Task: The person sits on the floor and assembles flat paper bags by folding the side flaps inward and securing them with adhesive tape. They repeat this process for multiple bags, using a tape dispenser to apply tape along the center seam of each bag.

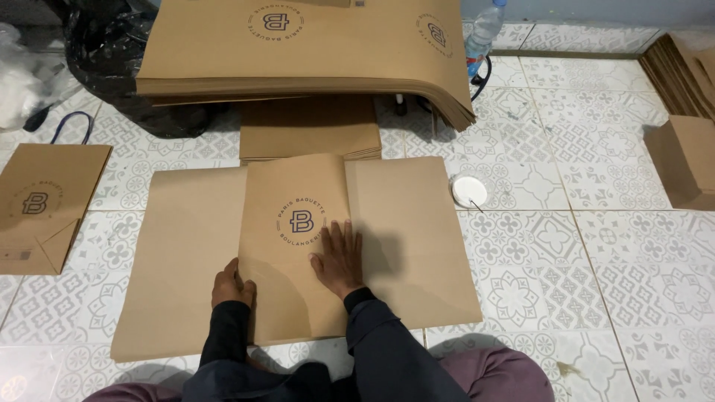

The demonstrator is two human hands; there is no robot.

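The person sits on a tiled floor (pixel 596 246) of pale squares printed with a grey floral pattern, dark sleeves reaching forward over a large brown paper sheet (pixel 186 260) spread flat on the tiles just in front of the knees. Its middle panel (pixel 294 238), bearing a round dark emblem, is folded over the sheet. The right hand (pixel 339 257) lies flat and open on that panel, fingers spread, pressing just beside the emblem and gripping nothing. The left hand (pixel 232 283) rests at the panel's left edge with fingers curled against the fold; whether it pinches the paper cannot be told. Beyond the sheet lies a smaller pile of brown sheets (pixel 309 126), and above that a thick stack of printed sheets (pixel 298 45) overhangs. A finished paper bag (pixel 45 205) lies flat at the left, near a black plastic sack (pixel 104 45). A small white lid (pixel 469 192) sits on the tiles to the right, a plastic bottle (pixel 484 30) stands by the wall, and more brown stacks (pixel 681 74) lie at the far right.
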